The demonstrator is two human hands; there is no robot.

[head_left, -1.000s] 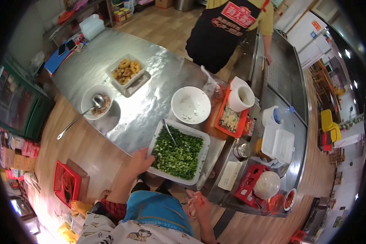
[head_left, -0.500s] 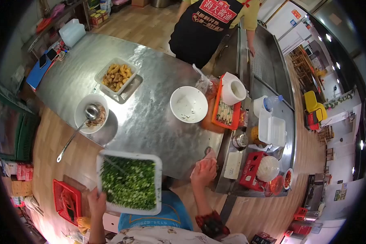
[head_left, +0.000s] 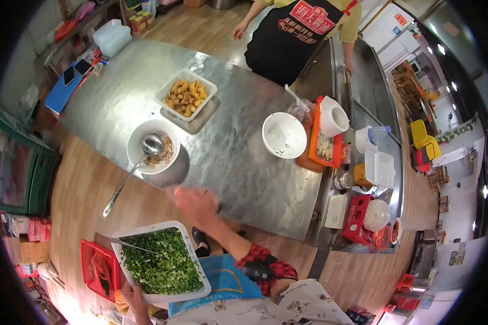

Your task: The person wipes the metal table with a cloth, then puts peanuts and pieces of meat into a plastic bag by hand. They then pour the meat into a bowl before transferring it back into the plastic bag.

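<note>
My left hand [head_left: 134, 298] grips the near left corner of a white tray [head_left: 196, 259], held in front of my blue apron [head_left: 228, 276]. Chopped green onions [head_left: 160, 260] fill the tray, and a thin metal handle [head_left: 133, 246] sticks out of them. Over the table's front edge, my right hand [head_left: 200, 210] is smeared by motion. A pink cloth [head_left: 179, 196], also blurred, appears bunched in its fingers. Nearest beyond it stands a white bowl [head_left: 137, 135] with a metal ladle [head_left: 153, 145] resting in it over pale brown shreds.
On the steel table [head_left: 238, 184] are a basket [head_left: 212, 89] of knobbly yellow-brown pieces and a white bowl [head_left: 284, 138] with green bits. An orange container [head_left: 326, 157] stands to the right. Across the table is a person in a black apron [head_left: 287, 40]. A red basket [head_left: 100, 271] sits lower left.
My right hand has swept left with the pink cloth, from the table's right corner along its front edge. The tray has moved lower and tilted. The other person's hand has come into view.
</note>
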